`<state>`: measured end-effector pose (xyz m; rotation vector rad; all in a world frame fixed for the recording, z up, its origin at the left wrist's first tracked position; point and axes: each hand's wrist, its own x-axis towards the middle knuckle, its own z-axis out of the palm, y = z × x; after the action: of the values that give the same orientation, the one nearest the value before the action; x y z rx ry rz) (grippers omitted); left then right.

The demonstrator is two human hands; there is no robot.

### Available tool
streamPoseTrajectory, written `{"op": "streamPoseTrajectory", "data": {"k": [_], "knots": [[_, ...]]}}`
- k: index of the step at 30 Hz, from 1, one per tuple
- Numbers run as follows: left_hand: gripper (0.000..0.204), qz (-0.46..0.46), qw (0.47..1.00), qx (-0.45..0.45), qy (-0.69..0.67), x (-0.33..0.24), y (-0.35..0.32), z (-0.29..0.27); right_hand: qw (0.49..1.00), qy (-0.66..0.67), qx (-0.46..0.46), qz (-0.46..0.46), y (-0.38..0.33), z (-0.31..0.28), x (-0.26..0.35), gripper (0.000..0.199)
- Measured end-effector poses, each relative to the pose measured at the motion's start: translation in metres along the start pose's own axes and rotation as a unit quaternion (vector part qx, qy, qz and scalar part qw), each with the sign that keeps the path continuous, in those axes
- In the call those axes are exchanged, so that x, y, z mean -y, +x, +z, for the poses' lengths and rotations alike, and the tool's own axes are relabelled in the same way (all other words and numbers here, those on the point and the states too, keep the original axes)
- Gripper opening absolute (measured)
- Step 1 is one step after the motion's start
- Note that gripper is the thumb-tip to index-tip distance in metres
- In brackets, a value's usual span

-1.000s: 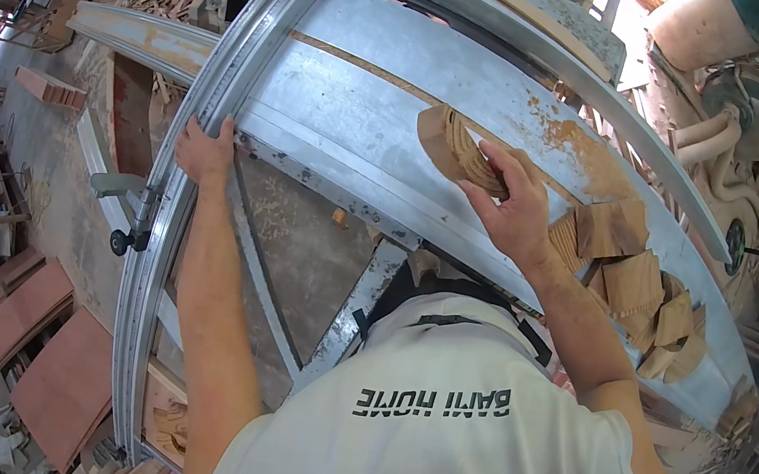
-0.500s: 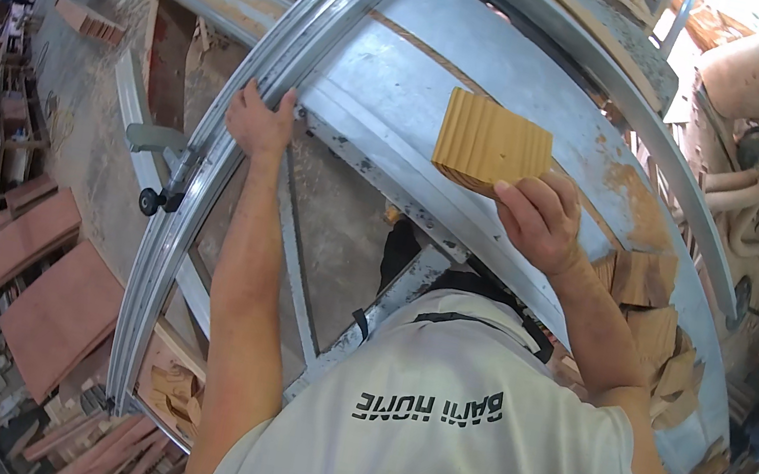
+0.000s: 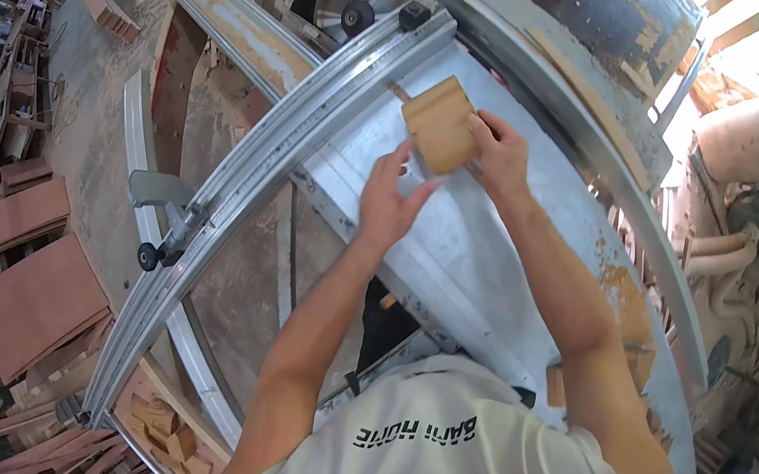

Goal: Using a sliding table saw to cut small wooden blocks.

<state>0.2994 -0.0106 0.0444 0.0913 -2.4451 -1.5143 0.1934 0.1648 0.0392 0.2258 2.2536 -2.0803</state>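
A squarish yellow-brown wood block (image 3: 440, 126) is over the grey metal machine table (image 3: 466, 263), close to the long aluminium rail. My right hand (image 3: 501, 155) grips the block's right edge, thumb and fingers closed on it. Just below its near left corner, my left hand (image 3: 390, 200) has its thumb and fingers spread; one fingertip comes close to the block, and I cannot tell if it touches. The aluminium rail (image 3: 285, 139) curves past on the left of both hands.
Beyond the rail stands a round saw blade (image 3: 365, 3). A long metal fence (image 3: 610, 141) crosses the far right side. Wood offcuts (image 3: 638, 364) lie by my right elbow. Reddish boards (image 3: 43, 305) are stacked on the floor at left. A clamp-like stop (image 3: 159, 190) juts from the rail.
My left hand has left the rail and moved right, beside the block. My right hand has carried the block farther away and slightly left, turning it. My view has shifted.
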Motion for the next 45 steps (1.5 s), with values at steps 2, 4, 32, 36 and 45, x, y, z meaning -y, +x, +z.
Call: {"op": "streamPoseTrajectory", "data": {"k": [2,4,32,36,45], "knots": [[0.064,0.053,0.996,-0.007,0.073,0.010,0.037,0.029,0.999,0.046,-0.017,0.003,0.036,0.015,-0.003,0.041],[0.065,0.037,0.985,-0.006,0.169,0.022,0.068,0.051,0.995,-0.082,-0.016,-0.047,0.055,0.007,-0.008,0.035],[0.061,0.076,0.975,-0.094,0.185,0.059,0.153,0.113,0.903,-0.321,0.018,-0.285,0.045,0.005,-0.041,0.064],[0.059,0.072,0.976,-0.080,0.188,0.059,0.154,0.109,0.871,-0.384,0.031,-0.305,0.044,0.009,-0.041,0.069],[0.087,0.144,0.906,-0.113,0.383,0.029,0.175,0.060,0.848,-0.428,0.036,-0.310,0.049,0.005,-0.048,0.069]]}}
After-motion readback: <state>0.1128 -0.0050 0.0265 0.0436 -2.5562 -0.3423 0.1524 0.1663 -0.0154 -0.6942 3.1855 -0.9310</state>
